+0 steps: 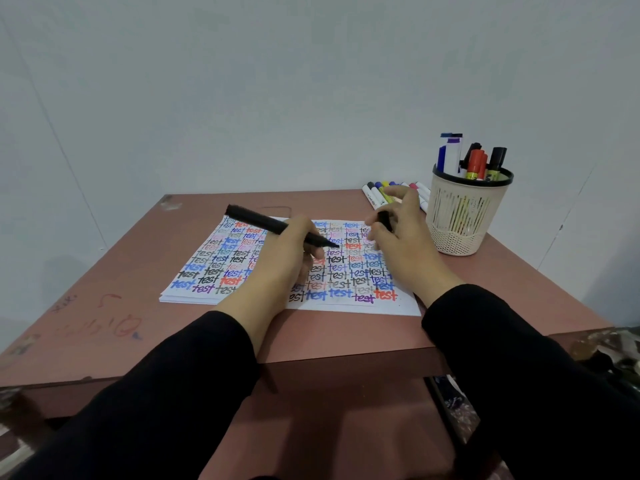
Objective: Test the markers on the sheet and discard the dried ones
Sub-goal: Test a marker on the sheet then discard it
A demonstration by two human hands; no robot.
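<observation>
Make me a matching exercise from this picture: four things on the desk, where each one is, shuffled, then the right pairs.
Things:
1. black marker
2. cap
3. cup
4. loose markers

Places:
A. lying behind the right hand
B. held in the left hand
C. standing right of the sheet
D. pinched in the right hand

Pairs: 1-B, 2-D, 3-C, 4-A

A plain study corner, likely at home: a reddish-brown laminate counter (138,271) against bare pale walls (311,81), its top marked with faded pen scribbles (114,327), carries a beige slotted plastic pen pot (460,216) of markers (476,164) and a white paper sheet (214,265) filled with coloured handwriting.
</observation>
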